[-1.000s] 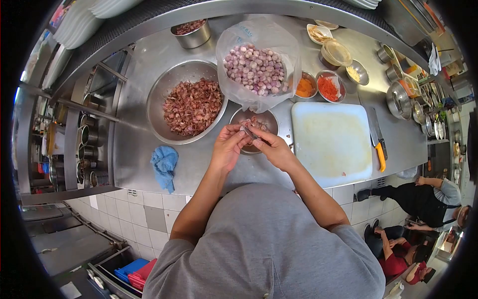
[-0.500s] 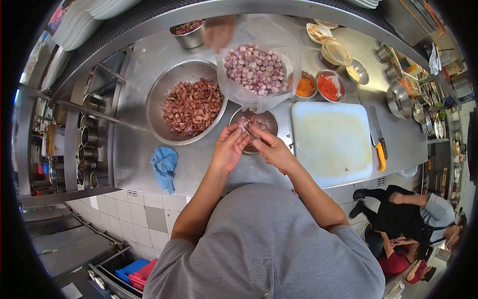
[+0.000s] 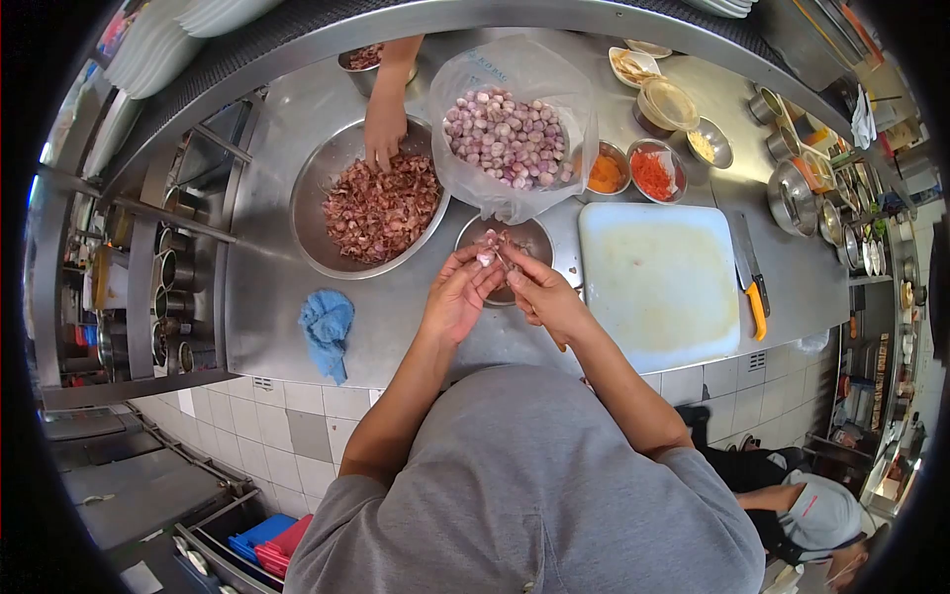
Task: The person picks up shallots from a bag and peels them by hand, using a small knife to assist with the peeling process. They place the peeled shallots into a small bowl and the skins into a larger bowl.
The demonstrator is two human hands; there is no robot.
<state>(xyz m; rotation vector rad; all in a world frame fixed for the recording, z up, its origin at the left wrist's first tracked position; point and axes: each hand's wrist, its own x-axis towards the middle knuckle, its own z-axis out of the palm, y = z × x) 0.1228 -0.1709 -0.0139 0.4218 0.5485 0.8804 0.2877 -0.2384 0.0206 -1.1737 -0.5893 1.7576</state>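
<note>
Left fingers (image 3: 459, 269) pinching a shallot (image 3: 485, 258), right fingers (image 3: 533, 270) curled alongside, hold unclear

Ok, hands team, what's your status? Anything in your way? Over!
Left hand pinching small shallot. Right hand close beside it. Another person's hand in large bowl, apart from both; nothing seems in the way.

Your left hand (image 3: 457, 296) and right hand (image 3: 550, 302) cover the near part of the small bowl (image 3: 537, 241), and the pale piece (image 3: 485, 258) is too small for you to name surely. Whether the co-worker's hand (image 3: 384, 131) holds any reddish scraps (image 3: 381, 216), you cannot see; the shelf (image 3: 475, 22) hides its owner. That arm covers part of the pot (image 3: 356, 76). The top edge cuts the plates (image 3: 208, 15).
</note>
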